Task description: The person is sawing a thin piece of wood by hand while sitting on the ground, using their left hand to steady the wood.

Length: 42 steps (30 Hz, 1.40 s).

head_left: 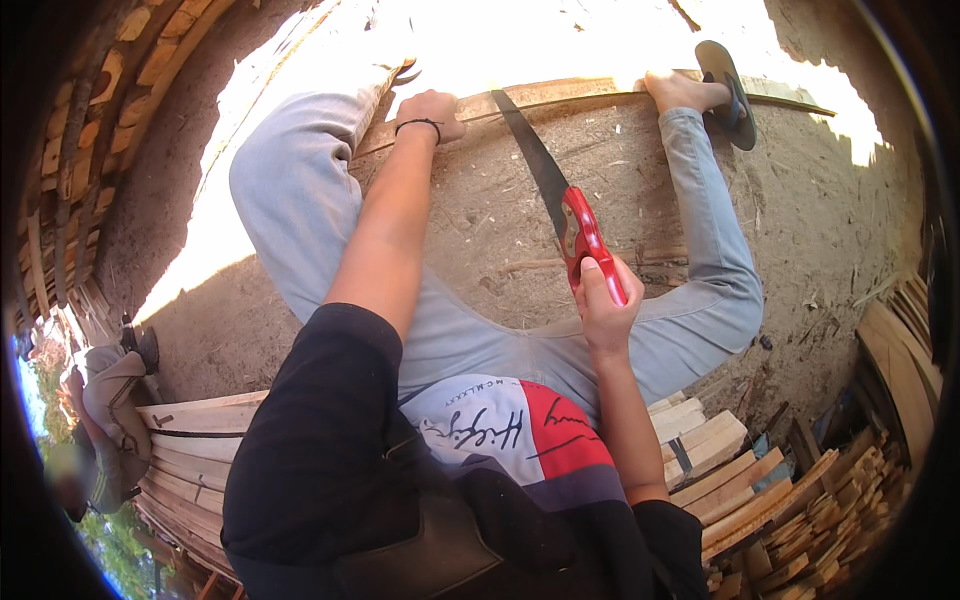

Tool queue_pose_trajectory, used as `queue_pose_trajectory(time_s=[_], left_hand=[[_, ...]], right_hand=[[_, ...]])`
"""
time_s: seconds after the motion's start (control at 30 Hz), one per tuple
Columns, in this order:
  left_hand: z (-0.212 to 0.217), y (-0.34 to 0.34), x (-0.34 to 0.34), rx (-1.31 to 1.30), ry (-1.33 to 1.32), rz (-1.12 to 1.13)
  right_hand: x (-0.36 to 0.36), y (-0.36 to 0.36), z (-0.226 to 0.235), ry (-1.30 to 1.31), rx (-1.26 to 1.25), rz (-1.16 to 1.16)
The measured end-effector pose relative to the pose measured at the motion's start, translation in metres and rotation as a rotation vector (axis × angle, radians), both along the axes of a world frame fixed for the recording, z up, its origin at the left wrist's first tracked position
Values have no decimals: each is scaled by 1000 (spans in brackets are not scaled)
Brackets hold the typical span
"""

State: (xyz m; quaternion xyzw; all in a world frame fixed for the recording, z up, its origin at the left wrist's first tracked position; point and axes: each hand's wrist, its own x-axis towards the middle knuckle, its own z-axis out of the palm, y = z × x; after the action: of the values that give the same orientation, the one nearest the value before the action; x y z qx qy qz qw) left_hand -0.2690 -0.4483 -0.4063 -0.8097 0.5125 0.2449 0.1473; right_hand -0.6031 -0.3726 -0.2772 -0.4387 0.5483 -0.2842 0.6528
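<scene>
A hand saw point(543, 168) with a dark blade and a red handle is in my right hand point(608, 305). My fingers wrap the handle, thumb on top. The blade points up and away to the left, and its tip meets the edge of a long wooden board point(565, 94). That board lies crosswise in front of me near the ground. Left of the saw tip, my left hand point(430, 112), with a dark cord at the wrist, is closed over the board. Its fingertips are hidden. Strong sunlight washes out the board's far side.
My right foot, in a dark flip-flop point(728, 95), rests at the board's right part. Stacked planks point(200, 450) lie behind me on the left, and cut wood pieces point(820, 520) on the right. Another person point(110, 400) is at far left. Dirt ground point(480, 220) carries wood chips.
</scene>
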Motion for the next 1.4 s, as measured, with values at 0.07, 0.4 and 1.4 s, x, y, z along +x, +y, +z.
queue_pose_trajectory(time_s=[0.07,0.4,1.4], left_hand=[[-2,3,-1,1,25,7],[-32,-1,10,47,121,64],[-29,-15,-16,-334,-230,-69]], right_hand=[[0,-4,9,-155,146,-130],[-14,-7,31,-290,-92,-184],[-11,32,64,-31,-71,-95]])
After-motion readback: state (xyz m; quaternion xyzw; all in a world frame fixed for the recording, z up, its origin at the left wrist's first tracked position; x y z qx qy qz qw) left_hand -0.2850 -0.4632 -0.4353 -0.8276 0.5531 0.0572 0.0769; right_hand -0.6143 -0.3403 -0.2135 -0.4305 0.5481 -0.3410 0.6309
